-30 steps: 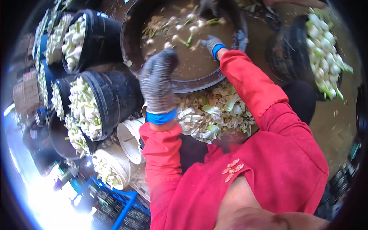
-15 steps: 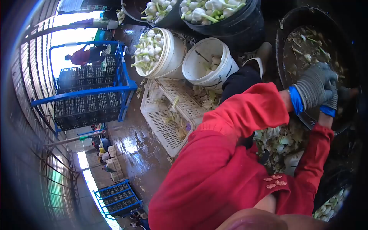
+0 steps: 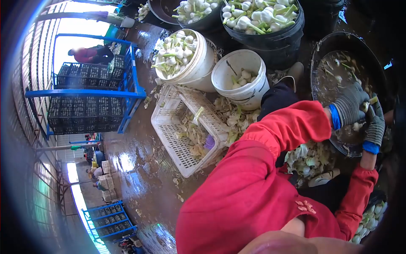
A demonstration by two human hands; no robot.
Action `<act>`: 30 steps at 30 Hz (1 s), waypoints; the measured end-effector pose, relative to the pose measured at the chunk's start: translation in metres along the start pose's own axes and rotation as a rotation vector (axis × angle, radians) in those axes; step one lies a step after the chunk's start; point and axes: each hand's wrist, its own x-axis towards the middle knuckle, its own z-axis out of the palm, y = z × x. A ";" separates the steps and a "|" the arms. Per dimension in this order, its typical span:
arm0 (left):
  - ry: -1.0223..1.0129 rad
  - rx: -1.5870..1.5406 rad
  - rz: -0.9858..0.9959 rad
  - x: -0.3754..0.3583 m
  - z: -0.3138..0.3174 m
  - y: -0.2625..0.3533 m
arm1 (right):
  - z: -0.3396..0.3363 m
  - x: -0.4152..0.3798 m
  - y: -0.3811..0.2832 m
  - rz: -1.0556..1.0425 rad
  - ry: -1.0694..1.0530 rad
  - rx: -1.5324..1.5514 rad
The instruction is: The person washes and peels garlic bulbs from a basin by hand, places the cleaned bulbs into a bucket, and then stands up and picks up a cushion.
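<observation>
My left hand [image 3: 350, 103], in a grey knit glove with a blue cuff band, is closed around a garlic bulb [image 3: 365, 107] with a short pale stem. Meeting it from the right, my gloved right hand [image 3: 374, 129] has its fingers bent against the same bulb. Whether the right hand also holds a tool is hidden. Both hands are above a wide black tub [image 3: 315, 67] of murky brown water. Loose garlic and stems [image 3: 338, 78] float in it.
White buckets [image 3: 203, 63] [image 3: 258, 91] and a black bucket [image 3: 270, 44] hold garlic. A tipped white crate [image 3: 169, 148] contains husks. Peelings [image 3: 311, 158] lie near my feet. Blue racks [image 3: 84, 94] carry black crates. A person in red [image 3: 84, 55] is farther off.
The view has shifted, so most things sit lower in the frame. My hands, earlier overlapped, are now slightly apart, and a garlic bulb with its stem shows between them.
</observation>
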 end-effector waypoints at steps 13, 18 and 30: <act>-0.194 -1.411 -0.709 0.013 -0.021 0.007 | -0.012 -0.002 0.002 -0.233 -0.331 0.454; -0.077 -1.254 -0.589 0.015 -0.004 -0.006 | 0.013 -0.026 -0.036 -0.215 -0.219 0.311; -0.136 -1.147 -0.558 0.013 -0.014 0.011 | 0.028 -0.018 -0.018 -0.292 0.020 0.285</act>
